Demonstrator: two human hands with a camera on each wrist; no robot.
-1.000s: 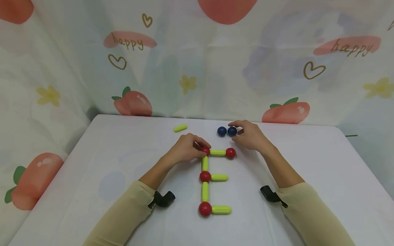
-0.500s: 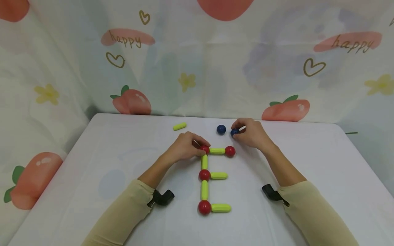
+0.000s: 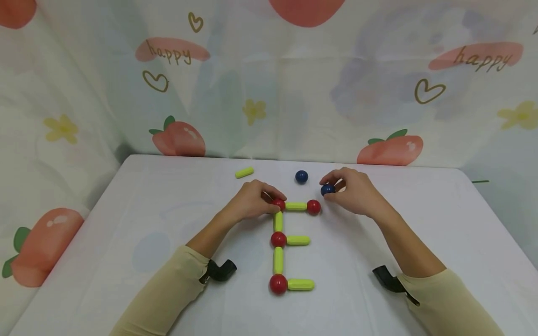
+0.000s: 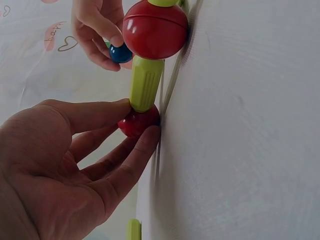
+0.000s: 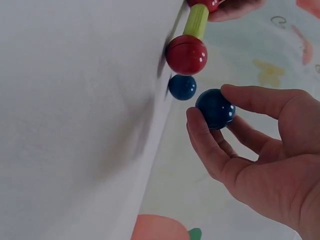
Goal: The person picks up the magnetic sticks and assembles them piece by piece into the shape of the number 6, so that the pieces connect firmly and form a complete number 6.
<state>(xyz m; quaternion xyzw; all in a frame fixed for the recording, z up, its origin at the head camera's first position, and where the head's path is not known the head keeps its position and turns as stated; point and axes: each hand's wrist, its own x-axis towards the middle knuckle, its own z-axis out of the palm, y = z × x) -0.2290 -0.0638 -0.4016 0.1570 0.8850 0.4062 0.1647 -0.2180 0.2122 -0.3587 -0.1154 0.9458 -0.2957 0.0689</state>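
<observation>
Between my right thumb and fingertips, a blue ball [image 3: 327, 189] is pinched, raised off the white tabletop [image 3: 336, 298].

My right hand [image 3: 353, 192] is half closed around it, forearm slanting in from the right; my left hand [image 3: 254, 200], thumb and fingers likewise bent, pinches the corner red ball [image 3: 279, 204] of a ball-and-stick figure [image 3: 278, 239] that runs from there back toward me, between my forearms. The figure's end red ball [image 3: 313, 206] sits just short of my right fingertips, and a second blue ball [image 3: 301, 177] lies beyond, between my hands. Past my left hand lies a loose yellow-green stick [image 3: 244, 172]. Beige sleeves [image 3: 164, 289] cover my forearms short of the wrists. Beyond both hands, the backdrop cloth [image 3: 290, 93] reads "happy" twice, once farther left than my left hand, once farther right than my right.
</observation>
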